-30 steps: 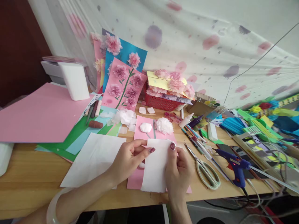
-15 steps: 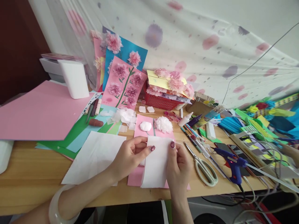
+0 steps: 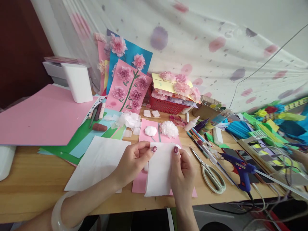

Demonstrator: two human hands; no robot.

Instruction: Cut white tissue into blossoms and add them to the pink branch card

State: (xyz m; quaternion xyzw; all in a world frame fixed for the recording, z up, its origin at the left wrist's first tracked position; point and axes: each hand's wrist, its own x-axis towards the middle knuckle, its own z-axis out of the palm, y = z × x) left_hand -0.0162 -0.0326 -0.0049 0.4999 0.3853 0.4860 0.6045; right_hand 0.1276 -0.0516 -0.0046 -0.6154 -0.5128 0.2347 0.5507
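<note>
A strip of white tissue paper (image 3: 160, 173) hangs between my two hands, near the table's front edge. My left hand (image 3: 136, 158) pinches its upper left corner between thumb and fingers. At the upper right corner my right hand (image 3: 183, 170) has its thumb pressed on the paper. Behind the strip lies a pink card (image 3: 139, 184), partly hidden by it. On that card sit a fluffy white paper flower (image 3: 169, 129) and a flat white paper piece (image 3: 150, 131), with drawn stems below. A larger white sheet (image 3: 96, 163) lies left of my left hand.
Scissors (image 3: 213, 176) and a blue glue gun (image 3: 242, 168) lie to the right, among pens (image 3: 199, 144) and cables. Behind are a red basket (image 3: 166, 105) of paper flowers and a pink flower card (image 3: 130, 85). Small tissue squares (image 3: 128, 119) lie beyond the white sheet.
My two hands have come slightly closer together along the top edge of the tissue strip. Both still hold it; the things on the table stay in place.
</note>
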